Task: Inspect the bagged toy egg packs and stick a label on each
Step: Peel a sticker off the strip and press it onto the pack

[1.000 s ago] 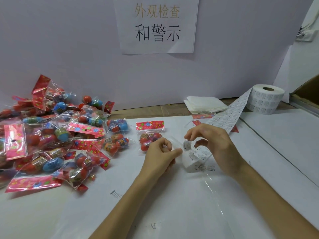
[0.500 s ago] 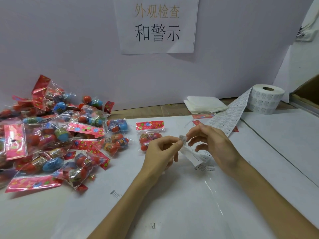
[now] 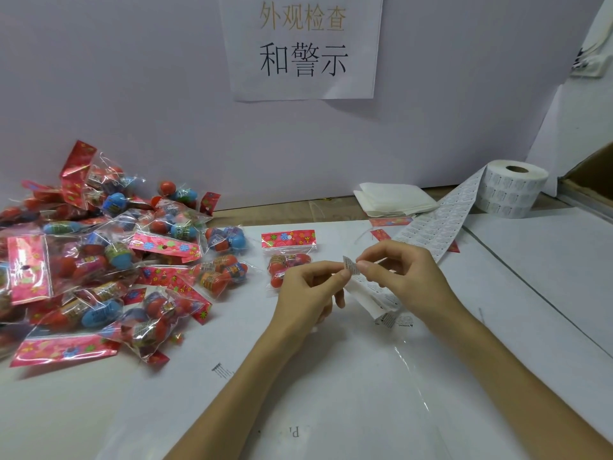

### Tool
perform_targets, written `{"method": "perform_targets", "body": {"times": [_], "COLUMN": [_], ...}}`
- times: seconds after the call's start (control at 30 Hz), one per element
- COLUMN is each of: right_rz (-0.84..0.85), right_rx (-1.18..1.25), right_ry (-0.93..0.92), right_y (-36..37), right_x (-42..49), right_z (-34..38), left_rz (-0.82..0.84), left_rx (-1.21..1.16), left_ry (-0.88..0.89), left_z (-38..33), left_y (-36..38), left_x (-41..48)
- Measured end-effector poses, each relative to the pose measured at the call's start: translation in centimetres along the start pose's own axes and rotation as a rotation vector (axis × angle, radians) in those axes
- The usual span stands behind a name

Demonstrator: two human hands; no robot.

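Note:
A small white label (image 3: 350,265) is pinched between the fingertips of my left hand (image 3: 310,292) and my right hand (image 3: 403,277), just above the table. Under my right hand hangs the white backing strip (image 3: 373,298) with more labels on it. One bagged toy egg pack (image 3: 288,252), with a red flowered header, lies flat just beyond my left hand. A big heap of bagged egg packs (image 3: 99,257) covers the left side of the table.
A roll of labels (image 3: 512,187) stands at the back right, its strip (image 3: 438,224) trailing toward my hands. A folded white cloth (image 3: 393,199) lies behind. A cardboard box edge (image 3: 590,180) is at far right. White paper (image 3: 331,376) covers the table.
My right hand lifted off the backing strip with a label, and my left hand came up to meet it; both now pinch the label. The strip has dropped lower.

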State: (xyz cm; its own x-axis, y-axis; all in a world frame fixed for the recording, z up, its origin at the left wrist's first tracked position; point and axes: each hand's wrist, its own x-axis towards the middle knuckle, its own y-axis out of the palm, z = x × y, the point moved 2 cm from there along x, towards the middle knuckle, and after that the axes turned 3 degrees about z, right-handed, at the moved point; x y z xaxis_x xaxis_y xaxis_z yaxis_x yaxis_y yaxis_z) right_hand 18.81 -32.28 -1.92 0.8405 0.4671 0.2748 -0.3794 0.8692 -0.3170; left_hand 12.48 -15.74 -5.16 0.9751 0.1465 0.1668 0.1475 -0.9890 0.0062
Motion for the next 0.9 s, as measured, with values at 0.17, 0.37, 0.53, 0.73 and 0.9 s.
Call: {"method": "perform_targets", "body": {"times": [0.17,0.37,0.53,0.73,0.9], "right_rz": [-0.011,0.001,-0.037,-0.040,-0.006], "right_rx": [-0.048,-0.014,-0.055,0.035,0.065], "right_ry": [0.002,-0.003,-0.030,-0.075,0.054], "right_y": [0.1,0.2,0.2,0.3,0.1], "right_x": [0.0,-0.1,-0.2,-0.3,0.3], "right_z": [0.1,0.3,0.2,0.4,-0.3], "left_rz": [0.005,-0.008,0.001,-0.319,-0.670], "left_rx": [-0.006,0.015,0.025,-0.035,0.665], "left_ry": [-0.006,-0.017,-0.012,0.069,0.018], "left_z": [0.2,0.4,0.2,-0.2,0.1], "left_y": [-0.1,-0.1,-0.1,-1.8,-6.0], "left_x": [0.1,0.3,0.1,0.7,0.8]}}
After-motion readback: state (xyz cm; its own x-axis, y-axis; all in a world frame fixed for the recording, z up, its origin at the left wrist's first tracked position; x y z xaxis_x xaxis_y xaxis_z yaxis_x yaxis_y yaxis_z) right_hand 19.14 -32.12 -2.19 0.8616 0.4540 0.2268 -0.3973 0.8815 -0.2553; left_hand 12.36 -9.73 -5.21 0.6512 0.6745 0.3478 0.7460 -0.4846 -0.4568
